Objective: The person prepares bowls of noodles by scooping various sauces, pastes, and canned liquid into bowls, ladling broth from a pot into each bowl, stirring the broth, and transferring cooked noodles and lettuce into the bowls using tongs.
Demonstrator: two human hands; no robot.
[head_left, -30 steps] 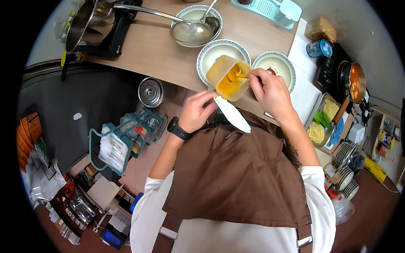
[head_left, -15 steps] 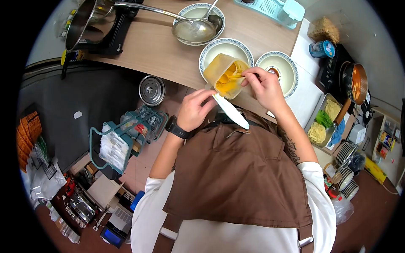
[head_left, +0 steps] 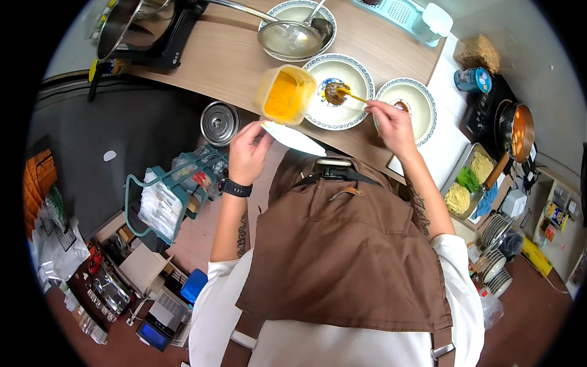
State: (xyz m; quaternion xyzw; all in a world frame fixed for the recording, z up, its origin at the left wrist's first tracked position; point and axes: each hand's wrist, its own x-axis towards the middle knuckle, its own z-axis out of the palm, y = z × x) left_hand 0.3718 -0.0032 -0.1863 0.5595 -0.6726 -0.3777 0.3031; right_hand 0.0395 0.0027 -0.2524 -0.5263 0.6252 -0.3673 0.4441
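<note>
My left hand (head_left: 249, 153) grips a translucent plastic container (head_left: 263, 96) by its near edge, with its pale lid (head_left: 295, 139) folded out toward me. Yellow-orange powder (head_left: 282, 98) fills the container, which is tilted so that its inside faces me. Between the fingers of my right hand (head_left: 392, 125) is the thin handle of a small yellow spoon (head_left: 356, 96). The spoon's tip is at a brown seasoning heap (head_left: 335, 93) in the middle patterned bowl (head_left: 315, 117); whether it touches is unclear. Another patterned bowl (head_left: 423, 122), with some reddish-brown sauce, stands to the right.
A strainer (head_left: 290, 39) rests across the far bowl (head_left: 298, 8). At far left a pot (head_left: 117, 30) sits on a black stove (head_left: 165, 52). On the right are a pan of orange-red liquid (head_left: 521, 131) and a tray of noodles (head_left: 457, 199). The counter's front edge runs below the bowls.
My left hand has carried the container left, off the middle bowl. The spoon has come out of the powder and is now over that bowl, where the brown heap shows.
</note>
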